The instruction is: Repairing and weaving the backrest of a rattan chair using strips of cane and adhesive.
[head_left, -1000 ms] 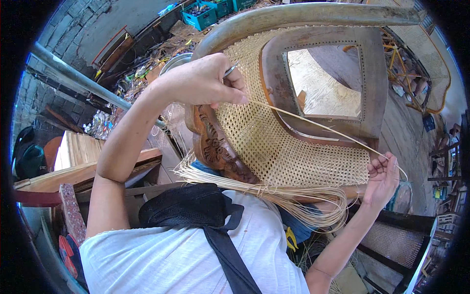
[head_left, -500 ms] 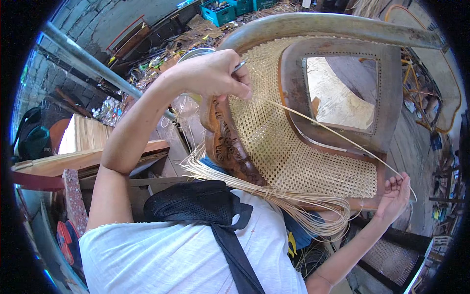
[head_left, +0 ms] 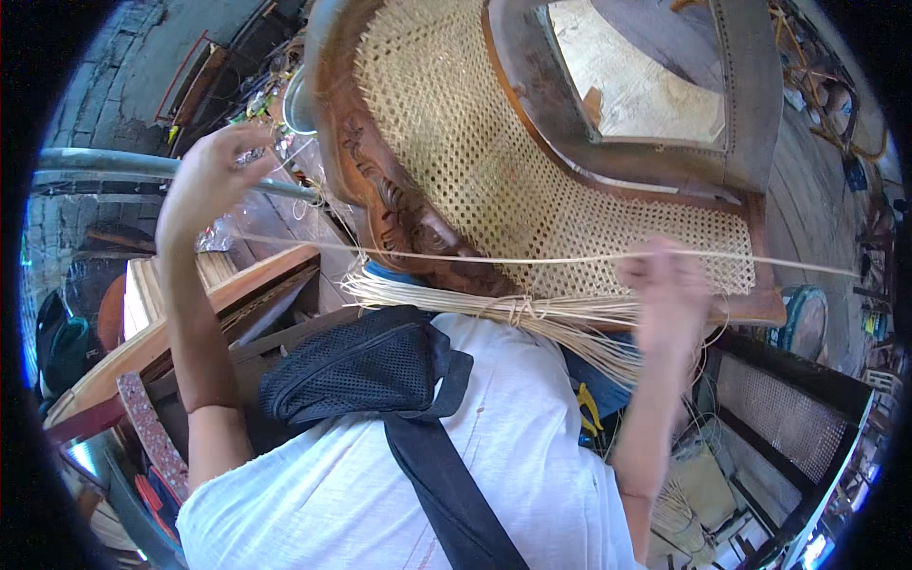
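A long, pale cane strand (head_left: 532, 260) stretches across the front of a carved wooden chair frame (head_left: 399, 223). My right hand (head_left: 670, 290), blurred by motion, is closed around the strand near the chair's front right, and the strand's end sticks out to the right. My left hand (head_left: 204, 185) is raised at the left, above the strand's faint left end. Its fingers are bent and smeared, so whether they hold anything is unclear. Woven cane mesh (head_left: 446, 123) fills the chair's panel. A bundle of loose cane strands (head_left: 570, 313) lies between the chair and my body.
A wooden frame with an opening (head_left: 522, 57) rises within the chair. Stacked planks (head_left: 199, 309) and a metal pipe (head_left: 104, 161) stand at the left. A black mesh bag (head_left: 356, 366) hangs on my chest. A dark frame with mesh (head_left: 774, 404) is at the right.
My left hand has swung left, away from the cane panel. My right hand has moved left and up along the strand, which now runs nearly level. The view has shifted.
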A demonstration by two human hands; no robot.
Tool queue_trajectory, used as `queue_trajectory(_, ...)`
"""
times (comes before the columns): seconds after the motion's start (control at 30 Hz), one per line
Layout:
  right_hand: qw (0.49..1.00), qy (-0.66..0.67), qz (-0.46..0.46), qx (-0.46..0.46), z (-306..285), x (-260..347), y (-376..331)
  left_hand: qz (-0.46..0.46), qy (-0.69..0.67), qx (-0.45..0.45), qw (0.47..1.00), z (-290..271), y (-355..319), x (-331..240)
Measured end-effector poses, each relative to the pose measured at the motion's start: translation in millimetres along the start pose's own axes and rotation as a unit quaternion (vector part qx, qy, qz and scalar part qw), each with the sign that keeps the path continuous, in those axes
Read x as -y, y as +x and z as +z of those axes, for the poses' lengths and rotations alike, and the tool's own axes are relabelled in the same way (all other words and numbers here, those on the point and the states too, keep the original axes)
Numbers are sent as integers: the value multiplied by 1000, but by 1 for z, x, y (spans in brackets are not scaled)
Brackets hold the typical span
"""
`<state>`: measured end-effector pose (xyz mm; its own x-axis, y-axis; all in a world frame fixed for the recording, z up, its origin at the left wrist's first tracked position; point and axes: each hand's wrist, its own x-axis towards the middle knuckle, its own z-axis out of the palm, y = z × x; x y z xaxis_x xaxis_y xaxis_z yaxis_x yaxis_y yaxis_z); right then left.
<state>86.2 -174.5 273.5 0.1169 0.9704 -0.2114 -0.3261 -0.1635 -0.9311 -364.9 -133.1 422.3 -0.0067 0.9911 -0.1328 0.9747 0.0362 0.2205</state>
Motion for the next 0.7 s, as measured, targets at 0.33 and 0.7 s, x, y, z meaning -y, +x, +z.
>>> queue_trajectory(0.33, 982, -14, -29, 188, 127, -75, -23, 206, -382, 177, 883, 134, 29, -203)
queue_trajectory(0.7, 994, -73, 35, 77, 114, -77, -4, 40, -548, 94, 830, 198, 100, -231)
